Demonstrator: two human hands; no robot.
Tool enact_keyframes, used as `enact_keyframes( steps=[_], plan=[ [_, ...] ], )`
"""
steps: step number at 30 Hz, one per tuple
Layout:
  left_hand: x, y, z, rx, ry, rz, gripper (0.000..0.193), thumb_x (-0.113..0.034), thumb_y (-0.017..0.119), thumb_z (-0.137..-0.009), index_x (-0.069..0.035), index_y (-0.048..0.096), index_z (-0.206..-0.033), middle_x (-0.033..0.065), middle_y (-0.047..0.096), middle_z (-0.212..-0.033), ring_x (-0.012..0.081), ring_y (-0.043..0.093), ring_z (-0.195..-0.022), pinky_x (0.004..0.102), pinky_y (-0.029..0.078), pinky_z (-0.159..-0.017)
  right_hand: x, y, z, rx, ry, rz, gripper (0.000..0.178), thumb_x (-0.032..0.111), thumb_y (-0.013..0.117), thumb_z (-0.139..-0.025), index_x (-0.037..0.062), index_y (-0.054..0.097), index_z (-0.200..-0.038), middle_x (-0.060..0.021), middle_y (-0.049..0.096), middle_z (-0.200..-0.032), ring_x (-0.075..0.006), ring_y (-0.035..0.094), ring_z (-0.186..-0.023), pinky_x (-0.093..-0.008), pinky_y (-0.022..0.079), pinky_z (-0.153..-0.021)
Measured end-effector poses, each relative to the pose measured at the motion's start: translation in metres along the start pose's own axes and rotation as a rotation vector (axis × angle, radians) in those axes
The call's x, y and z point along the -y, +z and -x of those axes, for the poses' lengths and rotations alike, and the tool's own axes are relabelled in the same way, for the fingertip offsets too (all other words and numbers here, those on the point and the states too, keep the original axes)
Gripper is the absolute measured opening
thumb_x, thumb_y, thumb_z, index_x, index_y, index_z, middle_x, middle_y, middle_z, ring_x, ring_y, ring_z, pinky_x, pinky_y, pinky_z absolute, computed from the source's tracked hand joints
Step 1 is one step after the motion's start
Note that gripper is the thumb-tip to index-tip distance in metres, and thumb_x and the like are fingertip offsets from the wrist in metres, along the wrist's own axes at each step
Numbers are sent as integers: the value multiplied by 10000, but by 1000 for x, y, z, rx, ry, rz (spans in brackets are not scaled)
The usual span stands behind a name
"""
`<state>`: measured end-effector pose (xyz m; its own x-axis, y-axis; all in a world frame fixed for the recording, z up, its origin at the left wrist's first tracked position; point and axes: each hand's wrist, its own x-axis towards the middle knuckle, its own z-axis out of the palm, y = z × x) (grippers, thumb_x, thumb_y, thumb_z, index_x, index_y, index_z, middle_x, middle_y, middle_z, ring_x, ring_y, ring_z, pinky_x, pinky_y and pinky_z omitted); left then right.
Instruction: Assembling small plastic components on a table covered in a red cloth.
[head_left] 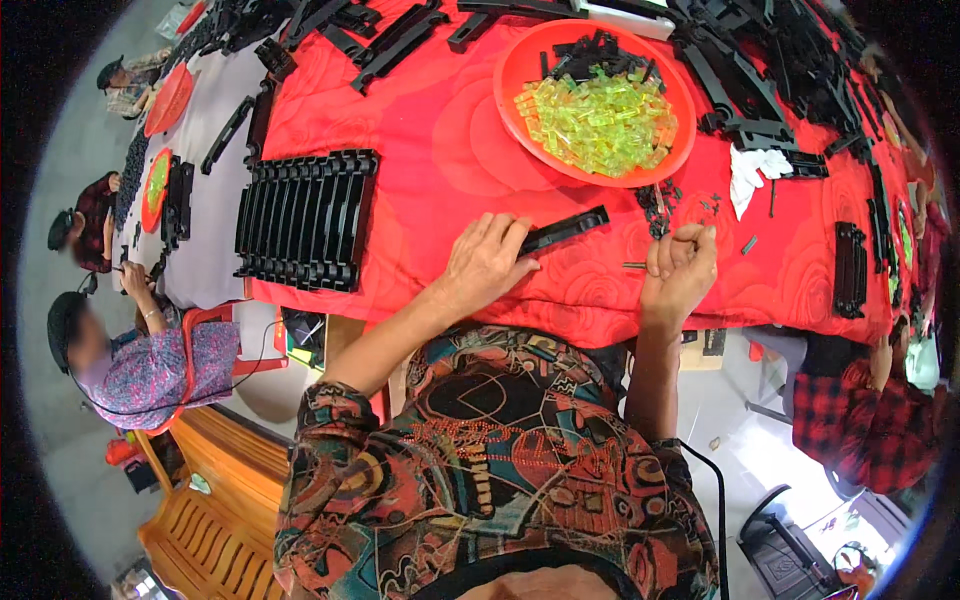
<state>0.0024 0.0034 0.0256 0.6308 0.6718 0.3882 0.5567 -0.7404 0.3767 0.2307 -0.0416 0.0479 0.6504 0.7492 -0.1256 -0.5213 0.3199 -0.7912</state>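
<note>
So over on the left edge of the frame there's a co-worker in a patterned purplish top [165, 372] sitting sideways to the table, with a slatted wooden bench [220, 500] in the lower left. Moving right, a neat row of long black parts [305, 222] sits side by side, left of centre on the red tablecloth [425, 125].

Next up, dead centre, is the person's left hand [485, 258]. It's clamped on the near end of another black part [568, 231], which sticks out to the right and tilts up a bit, just below a big red bowl [518, 75]. That bowl's loaded with see-through yellow-green pieces [600, 125], plus dark ones toward its far side.

Right of centre, a thin rod [634, 265] pokes out beside the right hand [682, 268]. Those fingers are curled in, but I can't tell if they're actually gripping it. Little dark bits [657, 205] lie scattered just above that hand, near a crumpled white cloth [755, 178]. More black parts [738, 90] pile up in the upper right, and a red-and-black checked sleeve [850, 432] shows lower right.
</note>
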Motion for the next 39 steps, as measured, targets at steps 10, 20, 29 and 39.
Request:
enact_keyframes(
  steps=[10, 20, 29, 39],
  plan=[
    [4, -11, 17, 35, 92, -9, 292, -157, 652, -754, -68, 605, -1029, 134, 509, -1009, 275, 507, -882, 383, 460, -704, -29, 21, 0, 141, 59, -140, 365, 265, 376, -988, 26, 454, -722, 13, 312, -527, -70, 240, -382, -240, 225, -353],
    [10, 6, 21, 120, 24, -27, 258, -124, 568, -782, -70, 617, -1030, 115, 509, -987, 264, 489, -844, 375, 420, -690, -56, 42, 8, 262, 73, -83, 327, 190, 362, -992, 8, 439, -732, -16, 355, -555, -74, 252, -383, -250, 244, -377],
    [5, 5, 14, 162, -24, 29, 177, -89, 583, -741, -68, 598, -916, 118, 500, -924, 290, 480, -857, 403, 401, -691, -72, 43, 8, 259, 97, -11, 351, 209, 394, -986, -28, 487, -744, 18, 310, -498, -57, 247, -377, -244, 236, -367],
    [-8, 24, 9, -6, -107, -39, 279, -43, 656, -660, -47, 631, -938, 87, 519, -860, 264, 510, -786, 374, 416, -642, -76, 44, 4, 237, 105, 28, 376, 231, 410, -987, -14, 504, -718, 42, 302, -484, -40, 239, -367, -233, 216, -346]
  ],
)
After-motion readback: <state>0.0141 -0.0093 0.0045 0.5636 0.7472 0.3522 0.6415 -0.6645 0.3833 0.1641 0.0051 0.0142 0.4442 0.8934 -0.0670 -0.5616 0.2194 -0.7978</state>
